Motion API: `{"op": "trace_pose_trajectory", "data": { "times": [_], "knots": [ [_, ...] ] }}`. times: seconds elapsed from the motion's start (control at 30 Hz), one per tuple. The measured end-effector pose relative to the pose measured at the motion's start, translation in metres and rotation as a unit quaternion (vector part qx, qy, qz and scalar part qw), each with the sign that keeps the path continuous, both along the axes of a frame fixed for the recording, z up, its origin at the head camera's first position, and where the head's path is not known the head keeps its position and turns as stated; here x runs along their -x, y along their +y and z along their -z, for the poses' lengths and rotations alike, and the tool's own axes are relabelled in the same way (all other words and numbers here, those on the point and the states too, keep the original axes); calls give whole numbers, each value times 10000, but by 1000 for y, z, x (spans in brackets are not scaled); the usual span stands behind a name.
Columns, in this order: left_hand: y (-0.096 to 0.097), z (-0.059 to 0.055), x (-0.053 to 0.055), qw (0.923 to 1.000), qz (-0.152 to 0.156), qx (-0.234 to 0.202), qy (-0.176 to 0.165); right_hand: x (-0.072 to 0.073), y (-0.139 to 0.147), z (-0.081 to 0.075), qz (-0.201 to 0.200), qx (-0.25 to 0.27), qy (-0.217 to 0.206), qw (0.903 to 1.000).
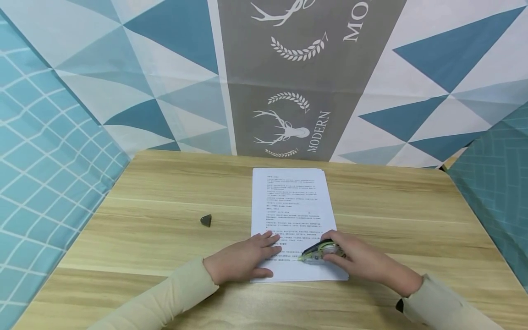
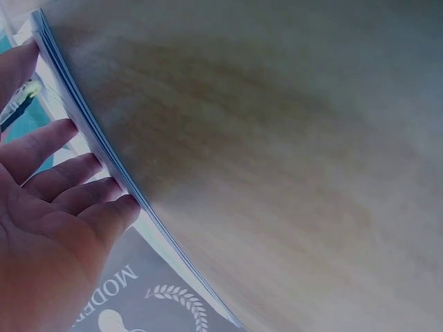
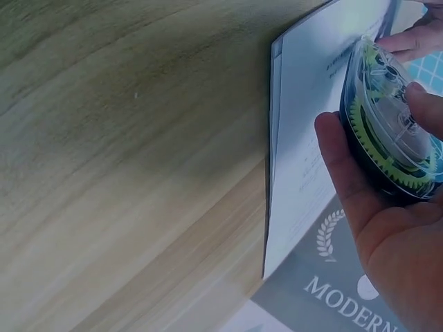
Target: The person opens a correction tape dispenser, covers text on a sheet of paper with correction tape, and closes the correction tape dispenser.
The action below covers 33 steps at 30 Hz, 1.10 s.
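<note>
A stack of printed paper (image 1: pixel 293 197) lies on the wooden table. My right hand (image 1: pixel 367 257) grips a correction tape dispenser (image 1: pixel 323 250) with a clear case and green gear wheels. Its tip touches the top sheet near the last printed lines. In the right wrist view, the thumb and fingers hold the dispenser (image 3: pixel 391 124) from both sides. With fingers spread, my left hand (image 1: pixel 245 257) rests on the lower left of the sheet. The left wrist view shows those fingertips (image 2: pixel 104 166) along the edge of the stack.
A small dark cap-like piece (image 1: pixel 206 220) lies on the table (image 1: pixel 165 243) left of the paper. Behind the table hangs a patterned cloth (image 1: pixel 280 91) with deer prints. Blue cloths (image 1: pixel 49 137) line the sides.
</note>
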<state>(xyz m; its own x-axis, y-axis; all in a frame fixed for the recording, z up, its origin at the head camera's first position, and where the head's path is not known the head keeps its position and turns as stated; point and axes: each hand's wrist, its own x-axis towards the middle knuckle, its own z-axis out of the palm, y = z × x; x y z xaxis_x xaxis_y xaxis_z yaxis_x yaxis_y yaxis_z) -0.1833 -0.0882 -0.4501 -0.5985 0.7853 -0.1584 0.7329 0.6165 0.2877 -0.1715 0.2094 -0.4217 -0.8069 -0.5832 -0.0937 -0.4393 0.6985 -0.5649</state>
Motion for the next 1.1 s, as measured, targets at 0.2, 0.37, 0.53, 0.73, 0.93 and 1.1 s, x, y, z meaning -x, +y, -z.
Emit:
{"op": "trace_pose_trajectory", "data": {
  "times": [0.2, 0.37, 0.53, 0.73, 0.93, 1.1],
  "knots": [
    [0, -2, 0, 10000, -37, -9, -44, -1, 4, -5, 239, 190, 36, 9995],
    [-1, -4, -1, 10000, 5, -56, 47, -2, 4, -6, 262, 316, 50, 9991],
    [0, -3, -2, 9998, 22, -75, 175, -1, 4, -4, 377, 677, -30, 9970],
    [-7, -11, -6, 9987, -107, -259, 428, -1, 3, 0, 559, 1426, -330, 9877],
    [-20, -23, -7, 9955, -384, -611, 618, -2, 0, 1, 952, 1818, -1036, 9732],
    [-40, -32, -7, 9890, -762, -1079, 673, -1, -3, 4, 1099, 2052, -1397, 9624]
  ]
}}
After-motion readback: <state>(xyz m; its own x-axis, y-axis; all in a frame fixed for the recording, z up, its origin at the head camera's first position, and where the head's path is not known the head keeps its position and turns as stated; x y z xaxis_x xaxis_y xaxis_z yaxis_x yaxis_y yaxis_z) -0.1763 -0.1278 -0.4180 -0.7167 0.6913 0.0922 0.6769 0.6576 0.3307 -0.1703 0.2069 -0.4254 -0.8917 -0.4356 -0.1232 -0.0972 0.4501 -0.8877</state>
